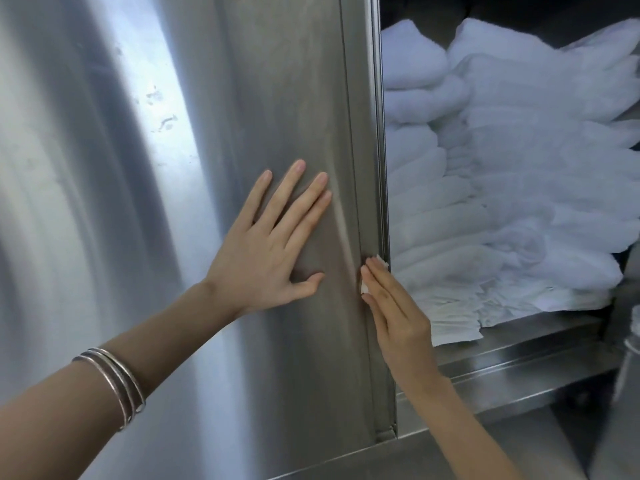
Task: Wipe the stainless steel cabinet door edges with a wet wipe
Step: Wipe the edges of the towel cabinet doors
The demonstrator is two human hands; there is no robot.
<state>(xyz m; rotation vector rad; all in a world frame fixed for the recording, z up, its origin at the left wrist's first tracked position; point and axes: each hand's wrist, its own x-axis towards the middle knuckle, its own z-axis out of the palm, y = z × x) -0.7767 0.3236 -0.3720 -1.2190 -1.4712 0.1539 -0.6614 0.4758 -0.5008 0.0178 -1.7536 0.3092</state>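
Cabinet point(519, 363) holding white towels point(519, 168), left hand point(263, 258) spread on door point(277, 98), right hand point(398, 317), fingers together, pressing wipe point(364, 288) on edge point(367, 168)

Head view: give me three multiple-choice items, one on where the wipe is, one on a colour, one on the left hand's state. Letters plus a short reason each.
1. Where is the wet wipe?
A. lying on a shelf
B. under the fingers of the right hand, against the edge of the cabinet door
C. under the left palm

2. What colour are the stacked towels?
A. red
B. black
C. white

3. How is the left hand placed?
A. flat, fingers spread on the door face
B. curled round a handle
C. pinching a towel

Answers:
1 B: bits of white wipe peek out around the right fingers at the door edge.
2 C: the whole stack is white.
3 A: its straight fingers lie on the steel.
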